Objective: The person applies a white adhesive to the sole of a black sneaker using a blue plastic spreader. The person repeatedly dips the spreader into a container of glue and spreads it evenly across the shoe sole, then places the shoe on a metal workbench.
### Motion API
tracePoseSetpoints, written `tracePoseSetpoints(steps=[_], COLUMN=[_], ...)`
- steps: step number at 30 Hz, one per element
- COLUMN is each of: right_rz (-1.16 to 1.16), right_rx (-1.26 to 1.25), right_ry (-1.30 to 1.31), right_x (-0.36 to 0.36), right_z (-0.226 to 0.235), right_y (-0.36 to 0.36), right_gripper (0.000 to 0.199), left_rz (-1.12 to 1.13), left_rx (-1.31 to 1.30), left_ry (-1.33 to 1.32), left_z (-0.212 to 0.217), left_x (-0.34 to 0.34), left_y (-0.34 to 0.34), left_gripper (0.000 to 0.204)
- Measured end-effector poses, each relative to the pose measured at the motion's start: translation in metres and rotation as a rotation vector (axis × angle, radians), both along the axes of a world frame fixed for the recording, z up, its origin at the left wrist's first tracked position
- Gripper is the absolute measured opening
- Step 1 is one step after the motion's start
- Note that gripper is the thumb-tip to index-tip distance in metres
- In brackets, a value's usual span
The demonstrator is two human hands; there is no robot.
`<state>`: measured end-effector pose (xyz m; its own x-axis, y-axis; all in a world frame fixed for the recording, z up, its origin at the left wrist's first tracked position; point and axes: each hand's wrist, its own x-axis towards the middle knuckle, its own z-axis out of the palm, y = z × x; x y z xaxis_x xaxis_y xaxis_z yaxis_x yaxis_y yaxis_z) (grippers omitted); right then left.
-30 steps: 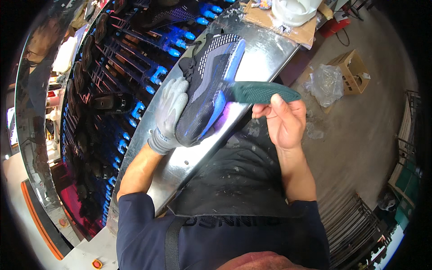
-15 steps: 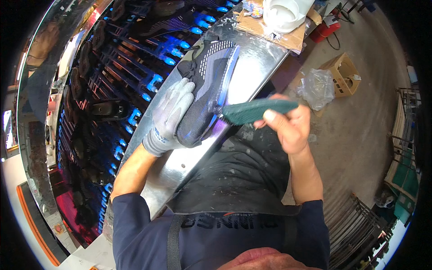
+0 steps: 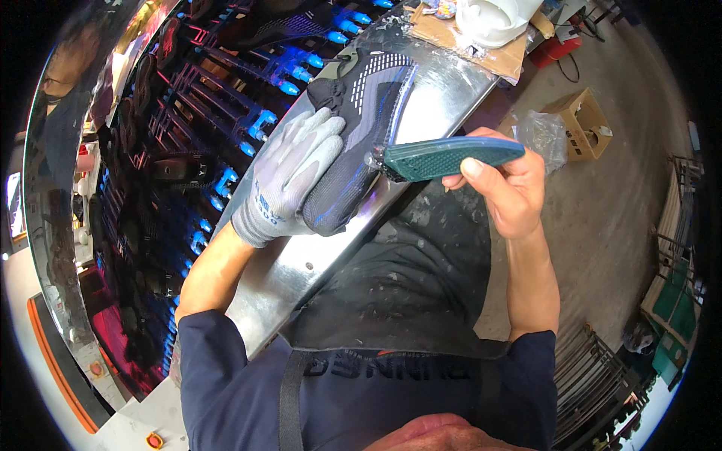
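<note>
A dark grey knit shoe upper (image 3: 366,113) with white dashes lies on its side along the metal ledge, its rounded end toward me. My left hand (image 3: 293,169), in a grey glove, is closed around its left side and presses it down. In my bare right hand (image 3: 511,188) is a green-handled brush (image 3: 447,160), pinched between thumb and fingers. The brush's dark, wet-looking tip meets the right lower edge of the upper. Part of the upper is hidden under the glove.
The metal ledge (image 3: 282,286) runs diagonally beside a conveyor rack (image 3: 210,105) with blue-tipped rods and dark shoe parts. A white container (image 3: 492,22) stands on cardboard at the far end. A cardboard box (image 3: 583,124) and clear plastic bag (image 3: 543,139) lie on the floor at right.
The brush has moved a little farther away along the upper's right edge, and its handle has swung slightly upward. My left hand keeps its hold on the upper. The whole view has shifted slightly.
</note>
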<state>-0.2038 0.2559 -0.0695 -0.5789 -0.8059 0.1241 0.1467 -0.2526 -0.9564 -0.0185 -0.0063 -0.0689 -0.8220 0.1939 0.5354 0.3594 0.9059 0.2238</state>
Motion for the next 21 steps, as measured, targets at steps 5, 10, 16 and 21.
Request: tracePoseSetpoints(steps=[5, 10, 16, 21], right_rz=[-0.039, -0.124, -0.124, -0.228], right_rx=[-0.086, -0.104, -0.149, -0.161], right_ry=[0.250, 0.527, 0.827, 0.476], right_x=[0.018, 0.035, 0.040, 0.026], right_z=[0.010, 0.020, 0.039, 0.048], right_y=[0.004, 0.012, 0.018, 0.025], right_gripper=[0.014, 0.018, 0.022, 0.022], left_rz=[0.014, 0.019, 0.005, -0.008], left_rx=[-0.001, -0.014, -0.022, 0.012], left_ry=[-0.038, -0.015, -0.031, 0.047], left_z=[0.010, 0.020, 0.045, 0.061], left_x=[-0.001, -0.007, -0.019, -0.032], left_y=[0.005, 0.010, 0.016, 0.021], left_gripper=[0.083, 0.085, 0.088, 0.083])
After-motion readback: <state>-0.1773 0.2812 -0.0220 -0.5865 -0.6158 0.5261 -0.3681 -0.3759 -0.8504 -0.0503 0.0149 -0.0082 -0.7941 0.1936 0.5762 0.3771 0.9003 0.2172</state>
